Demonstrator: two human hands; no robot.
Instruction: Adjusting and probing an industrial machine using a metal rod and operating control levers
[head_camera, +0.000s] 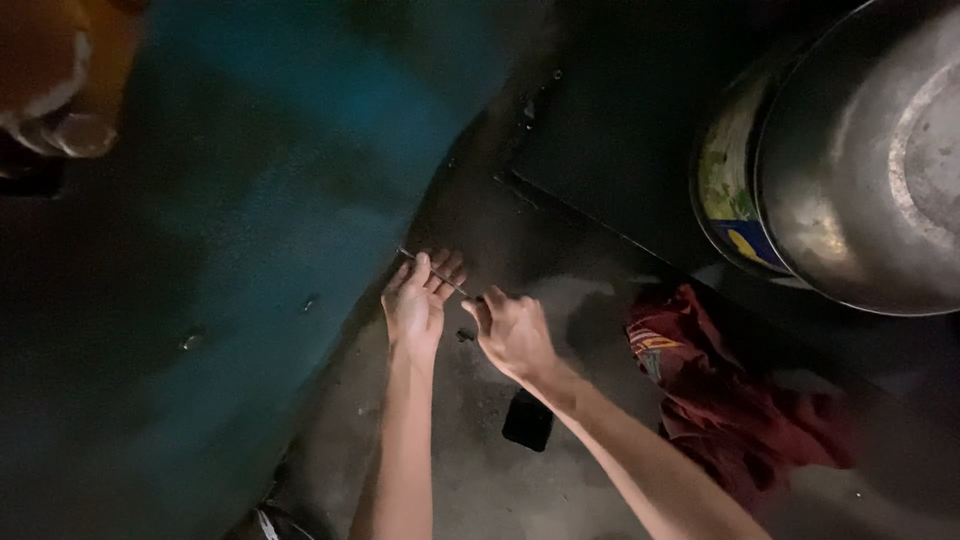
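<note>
Frame centre: thin metal rod (432, 272) spans both hands over the grey floor (480, 490). Left hand (415, 300) lies loosely on its upper end, fingers half spread; right hand (512, 330) pinches the lower end. Looks light, stiff, probably slick; best gripped near each end. Red cloth (730, 400) lies right.

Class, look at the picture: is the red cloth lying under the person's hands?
No: the red cloth lies on the floor beside the right hand, apart from both hands.

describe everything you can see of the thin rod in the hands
The thin rod is slim, straight and looks metallic, faintly shiny in dim light. It slants from upper left to lower right, low over the grey floor. The left hand lies along it; the right hand pinches its lower end.
</note>
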